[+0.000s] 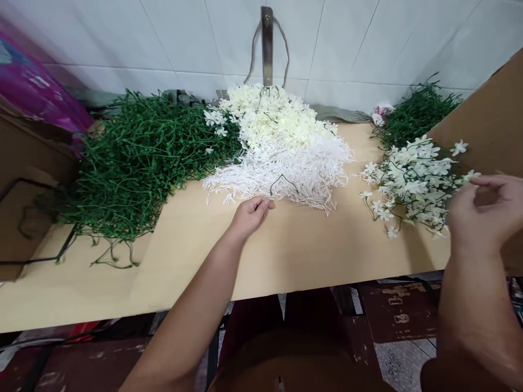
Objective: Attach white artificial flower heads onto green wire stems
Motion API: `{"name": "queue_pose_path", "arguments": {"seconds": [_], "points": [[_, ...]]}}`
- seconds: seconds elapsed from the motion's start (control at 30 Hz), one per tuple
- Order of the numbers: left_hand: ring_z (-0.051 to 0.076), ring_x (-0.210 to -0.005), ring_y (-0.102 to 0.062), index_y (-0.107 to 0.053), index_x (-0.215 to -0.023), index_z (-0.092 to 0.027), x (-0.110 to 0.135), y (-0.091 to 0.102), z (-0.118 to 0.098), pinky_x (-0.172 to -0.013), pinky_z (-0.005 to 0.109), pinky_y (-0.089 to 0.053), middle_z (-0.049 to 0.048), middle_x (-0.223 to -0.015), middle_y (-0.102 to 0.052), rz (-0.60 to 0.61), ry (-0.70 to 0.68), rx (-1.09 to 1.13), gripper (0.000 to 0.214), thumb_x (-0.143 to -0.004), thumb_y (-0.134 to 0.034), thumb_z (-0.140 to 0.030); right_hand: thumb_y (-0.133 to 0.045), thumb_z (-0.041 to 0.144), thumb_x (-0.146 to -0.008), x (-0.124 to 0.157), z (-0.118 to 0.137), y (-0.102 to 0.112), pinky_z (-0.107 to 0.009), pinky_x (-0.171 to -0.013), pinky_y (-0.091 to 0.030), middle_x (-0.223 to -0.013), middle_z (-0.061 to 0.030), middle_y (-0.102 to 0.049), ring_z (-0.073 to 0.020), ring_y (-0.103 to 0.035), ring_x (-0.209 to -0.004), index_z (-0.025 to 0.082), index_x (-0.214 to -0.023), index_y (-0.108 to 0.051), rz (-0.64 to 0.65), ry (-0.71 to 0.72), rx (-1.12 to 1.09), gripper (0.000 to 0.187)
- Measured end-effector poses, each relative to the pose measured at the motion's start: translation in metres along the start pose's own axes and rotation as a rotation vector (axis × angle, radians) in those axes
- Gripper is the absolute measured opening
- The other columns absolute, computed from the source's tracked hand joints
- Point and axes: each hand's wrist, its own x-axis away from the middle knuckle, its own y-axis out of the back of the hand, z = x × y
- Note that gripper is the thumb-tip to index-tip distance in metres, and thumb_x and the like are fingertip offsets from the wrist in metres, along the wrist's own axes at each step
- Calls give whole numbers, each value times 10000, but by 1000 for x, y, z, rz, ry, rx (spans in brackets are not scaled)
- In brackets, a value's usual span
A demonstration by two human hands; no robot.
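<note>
Head view: left hand (250,214) rests with fingers curled loosely, gripping nothing, on the worktop (286,250) at the front edge of the white stamen pile (286,169). Right hand (486,215), near the right edge, pinches a flowered sprig (412,182) between fingertips.

We see pale matt wood-look tabletop (286,256), smooth. Green stems (139,158) look plastic, slightly glossy. White sprigs (286,169) appear thin matt plastic; cream blossoms (265,111) look soft, cloth-like. We note finished flower sprays (412,179) with same petals. Wall tiles (163,38) glossy white ceramic. Bracket (267,43) dull metal. Board (490,120) at right matt brown cardboard. Our left hand (250,213) and right hand (484,218) bare.
</note>
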Motion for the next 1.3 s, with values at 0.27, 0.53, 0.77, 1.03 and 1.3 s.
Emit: {"name": "queue_pose_path", "arguments": {"seconds": [0.27,0.53,0.77,1.03,1.3], "points": [[83,-506,-388,-607,-728,-166,2,-4,-14,-506,222,-298,-47,-527,-481,-113,37,110,157,-704,-639,-319,-493,181,-839,47,188,-82,-412,-866,-436,-963,-140,-640,-269,-539,-954,165,-961,-655,944,328,-516,204],[68,-468,-375,-581,-754,-166,-1,-3,-12,-464,202,-283,-55,-506,-464,-128,54,205,119,-721,-629,-270,-460,99,-815,51,221,-134,-387,-801,-412,-940,-150,-637,-265,-524,-903,125,-921,-630,1080,108,-374,202],[72,-580,-444,-615,-944,-167,-4,-6,-3,-564,197,-362,-47,-634,-489,-194,-71,147,268,-684,-666,-211,-570,197,-703,40,213,-123,-306,-640,-426,-677,-7,-555,-141,-491,-623,184,-771,-574,1070,-360,-847,69],[82,-662,-486,-596,-1211,-219,4,-1,-3,-560,204,-414,46,-977,-557,-182,-337,-180,461,-751,-621,-216,-535,192,-721,42,230,-97,-293,-604,-383,-651,7,-528,-131,-474,-609,205,-696,-515,1124,-343,-968,34],[148,-811,-557,-730,-851,-219,12,-4,-17,-741,289,-453,48,-844,-596,-129,-547,-317,159,-808,-578,-240,-528,155,-711,42,224,-80,-267,-548,-356,-608,17,-548,-116,-468,-562,194,-680,-520,1295,-324,-842,51]]}}
